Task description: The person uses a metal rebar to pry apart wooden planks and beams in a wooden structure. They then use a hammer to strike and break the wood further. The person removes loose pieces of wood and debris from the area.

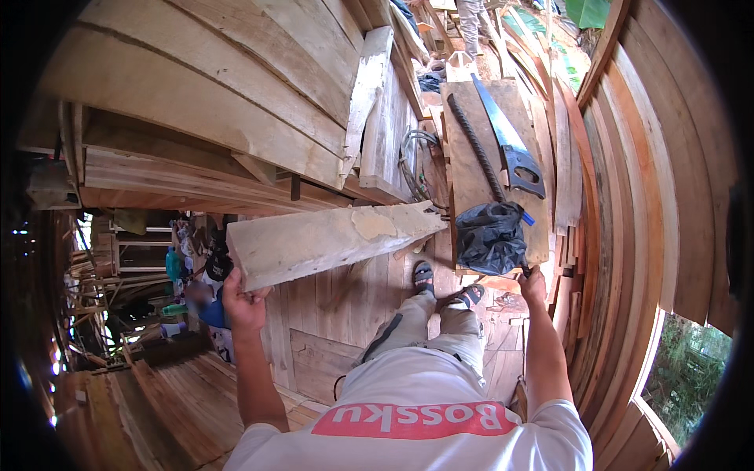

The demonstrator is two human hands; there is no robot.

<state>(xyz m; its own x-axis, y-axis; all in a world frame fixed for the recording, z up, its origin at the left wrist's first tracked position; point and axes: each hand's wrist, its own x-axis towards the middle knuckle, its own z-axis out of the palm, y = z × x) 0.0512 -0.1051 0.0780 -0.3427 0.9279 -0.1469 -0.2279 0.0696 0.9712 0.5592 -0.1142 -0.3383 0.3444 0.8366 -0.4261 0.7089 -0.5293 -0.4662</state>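
Long, pale, rough-sawn timber beam (338,242) is L of the brown wooden plank bench (465,177), w/ L hand (247,300) clamped on its outer end. Inner end's just beside the bench — can't tell if touching. One-handed hold prob. twists, so best grip low & keep it clear of the bench's dark ribbed rod (475,145), black plastic bag (491,239) & blue-bladed handsaw (505,129). R hand (535,287), at bench's near end, is wrapped round a dark handle-like object (525,271) — ID unclear.

Space was open over the floor (302,314) at 7 o'clock
A thick beam (330,243) barred 9 o'clock; the handsaw (503,129) cluttered 2, the black bag (488,239) 3, with the plank wall (652,188) beyond
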